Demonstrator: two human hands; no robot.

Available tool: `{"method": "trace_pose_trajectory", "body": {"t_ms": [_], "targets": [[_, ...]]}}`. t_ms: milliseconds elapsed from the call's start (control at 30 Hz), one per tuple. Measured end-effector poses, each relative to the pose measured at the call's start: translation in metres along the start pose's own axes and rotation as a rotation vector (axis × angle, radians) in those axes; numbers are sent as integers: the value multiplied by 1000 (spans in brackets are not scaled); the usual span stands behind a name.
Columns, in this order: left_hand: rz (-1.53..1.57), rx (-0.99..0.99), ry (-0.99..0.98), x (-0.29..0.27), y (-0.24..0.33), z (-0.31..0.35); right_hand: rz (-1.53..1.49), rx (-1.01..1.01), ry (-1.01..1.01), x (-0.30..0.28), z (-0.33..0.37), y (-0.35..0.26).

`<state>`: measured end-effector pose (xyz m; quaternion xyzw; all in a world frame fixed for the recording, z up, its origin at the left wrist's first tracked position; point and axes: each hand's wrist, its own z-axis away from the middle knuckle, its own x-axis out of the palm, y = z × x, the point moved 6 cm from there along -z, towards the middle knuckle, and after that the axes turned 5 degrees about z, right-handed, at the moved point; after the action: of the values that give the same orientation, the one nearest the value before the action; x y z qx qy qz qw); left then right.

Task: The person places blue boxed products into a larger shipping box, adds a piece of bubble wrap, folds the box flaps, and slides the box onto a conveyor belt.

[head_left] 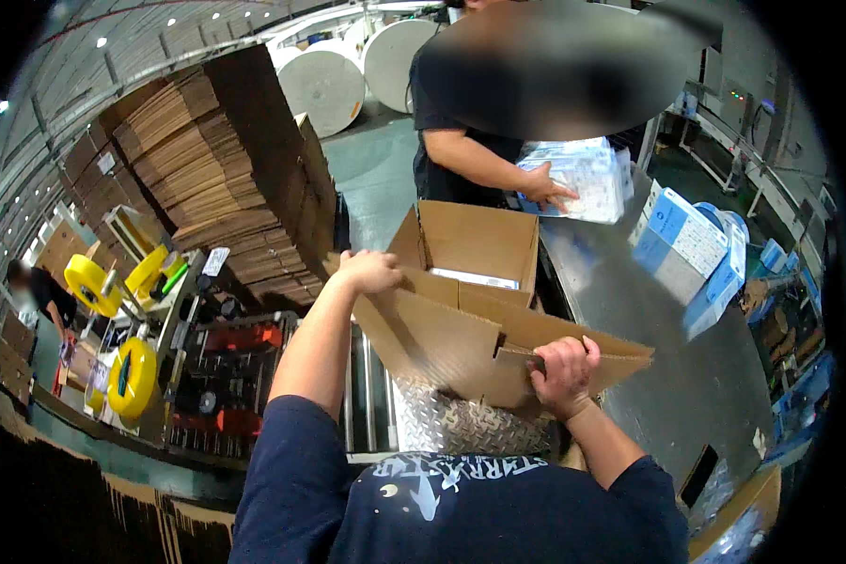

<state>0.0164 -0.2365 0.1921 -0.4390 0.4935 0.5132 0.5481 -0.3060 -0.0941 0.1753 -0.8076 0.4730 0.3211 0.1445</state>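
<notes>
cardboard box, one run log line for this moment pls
left hand: grips flap | right hand: grips flap | cardboard box: open, on metal table | co-worker's hand: on blue-white pack

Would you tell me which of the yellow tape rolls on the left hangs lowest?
The big yellow tape roll beside the red machine hangs lowest; the other two rolls sit higher, near the cardboard stacks.

An open brown carton (470,282) stands centre, a white-blue wrapped pack (583,179) behind it, blue-white boxes (691,254) to the right.
</notes>
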Motion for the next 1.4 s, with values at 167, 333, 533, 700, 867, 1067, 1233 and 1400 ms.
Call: {"method": "trace_pose_trajectory", "body": {"t_ms": [167,333,533,700,867,1067,1233,1400], "targets": [[6,-31,-186,-9,-58,42,-340,-13,-1,-30,-33,-21],[346,-204,-178,-29,-111,104,-1319,-262,37,-35,-88,-63],[415,487,-720,106,15,171,-902,-309,-679,111,-20,-140],[655,739,-1032,76,33,234,-75,-475,-1128,149,6,-63],[117,249,-197,61,1,138,-901,85,-623,109,-131,-44],[771,-223,62,137,-84,166,-325,17,-710,70,-91,-111],[1809,105,-204,171,-24,156,-191,301,-547,116,23,9],[1668,-567,-516,384,1,162,-677,1232,-485,113,131,204]]}}
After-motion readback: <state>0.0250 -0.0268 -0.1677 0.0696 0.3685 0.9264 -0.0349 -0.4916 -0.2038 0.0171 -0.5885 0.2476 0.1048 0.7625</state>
